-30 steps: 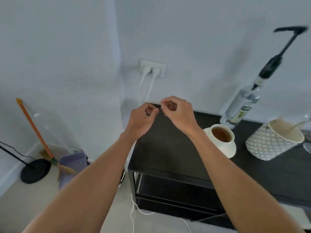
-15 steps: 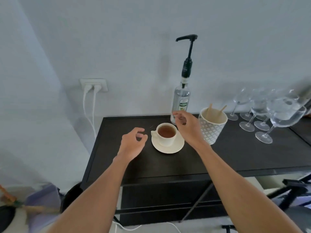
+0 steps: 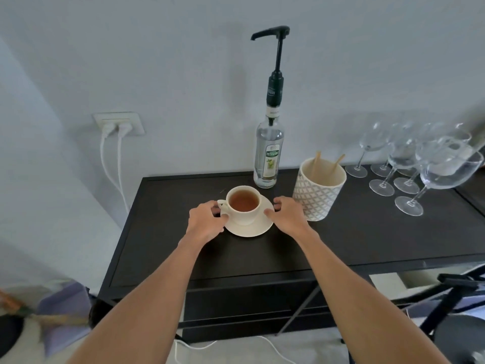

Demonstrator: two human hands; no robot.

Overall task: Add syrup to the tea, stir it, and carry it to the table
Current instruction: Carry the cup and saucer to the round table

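Observation:
A white cup of brown tea stands on a white saucer on the black sideboard. My left hand holds the saucer's left rim, beside the cup handle. My right hand holds the right rim, thumb on the edge. The saucer rests flat on the sideboard. Behind the cup, against the wall, stands a clear syrup bottle with a tall black pump. Just right of my right hand is a patterned white pot with wooden stirrers in it.
Several stemmed glasses crowd the sideboard's right end. A wall socket with two white cables hangs to the left. Black stand legs show at lower right, and a lilac dustpan lies on the floor at lower left.
The view swung right onto the sideboard. Both hands dropped from mid-air and closed in on the saucer, left hand to its left rim, right hand to its right rim.

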